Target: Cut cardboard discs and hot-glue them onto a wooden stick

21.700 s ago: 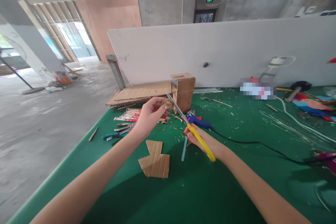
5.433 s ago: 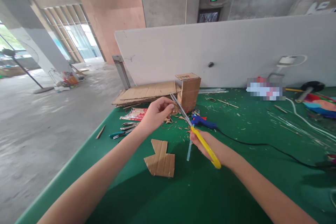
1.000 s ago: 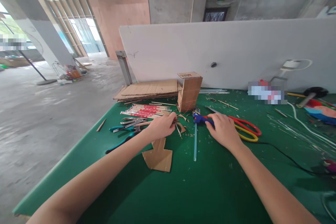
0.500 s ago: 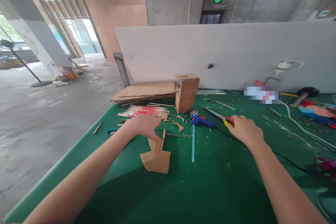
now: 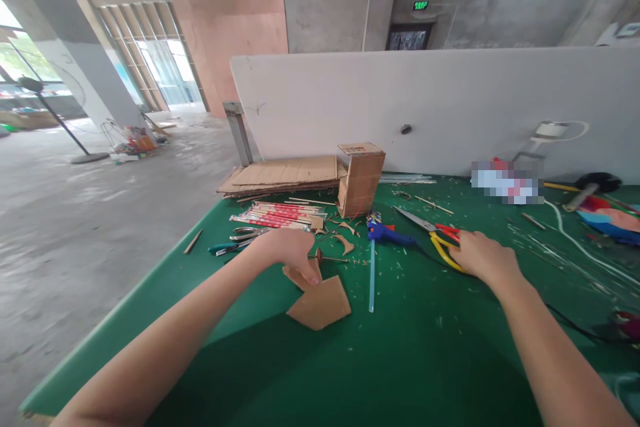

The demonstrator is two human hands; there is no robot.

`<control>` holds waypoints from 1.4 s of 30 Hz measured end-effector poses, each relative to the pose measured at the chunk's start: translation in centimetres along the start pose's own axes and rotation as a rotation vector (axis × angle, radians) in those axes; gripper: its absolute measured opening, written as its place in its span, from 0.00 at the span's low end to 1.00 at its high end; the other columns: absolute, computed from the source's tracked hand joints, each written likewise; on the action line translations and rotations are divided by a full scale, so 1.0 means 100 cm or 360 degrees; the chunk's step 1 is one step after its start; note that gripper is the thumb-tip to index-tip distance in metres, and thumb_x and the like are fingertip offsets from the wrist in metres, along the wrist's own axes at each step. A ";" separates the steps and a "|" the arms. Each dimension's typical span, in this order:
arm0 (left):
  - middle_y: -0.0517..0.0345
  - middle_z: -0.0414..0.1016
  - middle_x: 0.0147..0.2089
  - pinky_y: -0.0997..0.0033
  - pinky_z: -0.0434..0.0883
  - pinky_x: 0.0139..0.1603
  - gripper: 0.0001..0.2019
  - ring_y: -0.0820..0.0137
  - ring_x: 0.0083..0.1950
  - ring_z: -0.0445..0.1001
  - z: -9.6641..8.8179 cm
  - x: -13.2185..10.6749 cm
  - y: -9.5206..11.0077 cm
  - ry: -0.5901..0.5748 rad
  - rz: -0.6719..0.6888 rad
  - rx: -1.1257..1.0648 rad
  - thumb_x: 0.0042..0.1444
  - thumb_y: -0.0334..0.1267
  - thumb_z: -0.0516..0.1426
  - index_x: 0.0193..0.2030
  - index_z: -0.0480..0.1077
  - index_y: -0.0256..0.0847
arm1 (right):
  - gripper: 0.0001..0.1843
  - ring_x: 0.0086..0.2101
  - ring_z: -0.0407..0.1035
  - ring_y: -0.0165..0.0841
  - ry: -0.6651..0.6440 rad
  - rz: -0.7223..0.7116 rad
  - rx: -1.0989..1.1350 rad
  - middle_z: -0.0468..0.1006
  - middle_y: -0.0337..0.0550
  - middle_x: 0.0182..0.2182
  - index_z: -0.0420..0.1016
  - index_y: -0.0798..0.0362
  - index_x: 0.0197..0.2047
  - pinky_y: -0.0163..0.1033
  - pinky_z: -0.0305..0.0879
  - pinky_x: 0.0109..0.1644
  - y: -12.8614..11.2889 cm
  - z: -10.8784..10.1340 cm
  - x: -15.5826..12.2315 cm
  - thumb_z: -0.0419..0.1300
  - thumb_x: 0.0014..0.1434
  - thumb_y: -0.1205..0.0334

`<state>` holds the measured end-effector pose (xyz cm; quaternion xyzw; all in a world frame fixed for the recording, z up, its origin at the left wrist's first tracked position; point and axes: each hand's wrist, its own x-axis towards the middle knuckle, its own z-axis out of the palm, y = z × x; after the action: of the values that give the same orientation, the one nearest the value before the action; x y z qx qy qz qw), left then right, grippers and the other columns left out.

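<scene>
The left arm (image 5: pixel 175 337) is slanting inward, the left hand (image 5: pixel 294 250) pointing down from a bent wrist (image 5: pixel 264 251), fingers (image 5: pixel 312 273) pinching; the right arm (image 5: pixel 555 340) is slanting inward too, the right hand (image 5: pixel 483 257) gripping, palm down.

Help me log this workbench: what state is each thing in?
Cardboard cutout: pinched by left hand
Scissors: seemingly closed, touched by right hand
Glue gun: lying down, glue stick protruding
Cardboard box: standing upright
Cardboard sheets: stacked flat
Exit sign: lit
</scene>
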<state>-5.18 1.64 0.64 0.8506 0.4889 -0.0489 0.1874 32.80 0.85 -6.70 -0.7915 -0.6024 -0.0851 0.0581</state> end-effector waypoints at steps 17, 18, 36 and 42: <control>0.56 0.69 0.36 0.76 0.67 0.24 0.11 0.75 0.27 0.72 -0.036 -0.010 -0.014 0.0279 0.0336 -0.1442 0.57 0.45 0.53 0.40 0.62 0.41 | 0.12 0.23 0.70 0.33 -0.0077 -0.0442 0.1568 0.74 0.38 0.21 0.64 0.50 0.26 0.38 0.67 0.31 -0.078 -0.041 -0.034 0.57 0.51 0.51; 0.56 0.69 0.36 0.76 0.69 0.25 0.11 0.73 0.29 0.73 -0.033 -0.004 -0.016 0.0315 0.0343 -0.1500 0.58 0.45 0.53 0.40 0.61 0.41 | 0.11 0.24 0.71 0.33 -0.0090 -0.0488 0.1609 0.75 0.39 0.22 0.65 0.50 0.26 0.38 0.68 0.31 -0.083 -0.041 -0.037 0.58 0.51 0.52; 0.68 0.60 0.21 0.80 0.52 0.18 0.08 0.81 0.19 0.58 -0.012 0.033 -0.041 0.1012 0.0273 -0.1771 0.51 0.34 0.56 0.34 0.60 0.39 | 0.19 0.23 0.66 0.32 0.0013 -0.0637 0.1033 0.75 0.39 0.25 0.69 0.50 0.36 0.36 0.60 0.26 -0.081 -0.036 -0.041 0.58 0.52 0.42; 0.70 0.56 0.20 0.79 0.45 0.16 0.09 0.84 0.16 0.51 -0.014 0.029 -0.037 0.0895 0.0335 -0.1947 0.48 0.33 0.57 0.34 0.59 0.39 | 0.20 0.25 0.68 0.34 -0.0112 -0.0623 0.1010 0.74 0.40 0.26 0.65 0.50 0.40 0.37 0.61 0.28 -0.083 -0.037 -0.042 0.55 0.54 0.42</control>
<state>-6.93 6.19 0.17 0.6150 0.3733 0.4777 0.5041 23.47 -1.62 -4.06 -0.6065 -0.7403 0.1235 0.2624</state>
